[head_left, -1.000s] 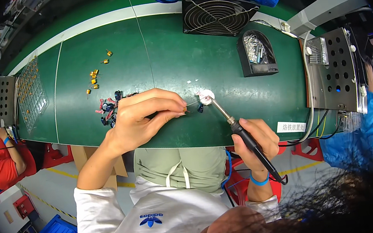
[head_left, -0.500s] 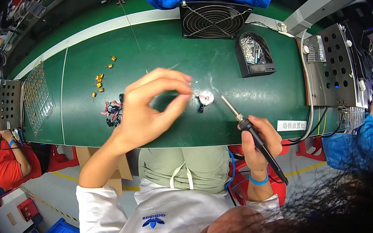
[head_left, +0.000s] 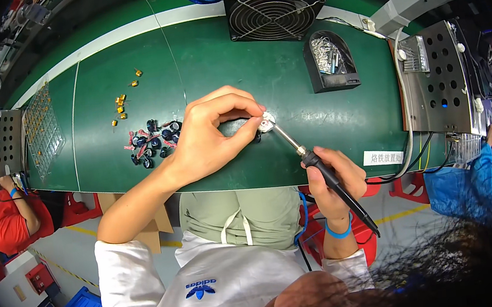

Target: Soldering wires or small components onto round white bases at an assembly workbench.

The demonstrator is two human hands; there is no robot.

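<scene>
My right hand [head_left: 337, 182] grips a black-handled soldering iron [head_left: 328, 175], its metal tip slanting up and left to a small white round piece [head_left: 266, 121] on the bench. Over that piece my left hand [head_left: 213, 133] pinches with thumb and forefinger close to the iron's tip. Down from the top edge a thin solder wire [head_left: 171, 47] runs to behind my left hand; its end is hidden by the fingers. Left of my left wrist lies a cluster of small dark round parts [head_left: 155, 141] with pink-red leads, partly covered by the hand.
Several small yellow parts [head_left: 120, 101] lie on the green bench [head_left: 216, 54] at left, beyond them a clear tray [head_left: 46, 134]. A black fan [head_left: 272, 14] stands at the back, beside a black bin [head_left: 332, 62] of small metal pieces. Perforated metal boxes [head_left: 438, 80] flank the bench.
My left hand has moved right and its fingertips have come down to the white piece. The iron's tip has shifted left onto that piece. More of the dark parts now show.
</scene>
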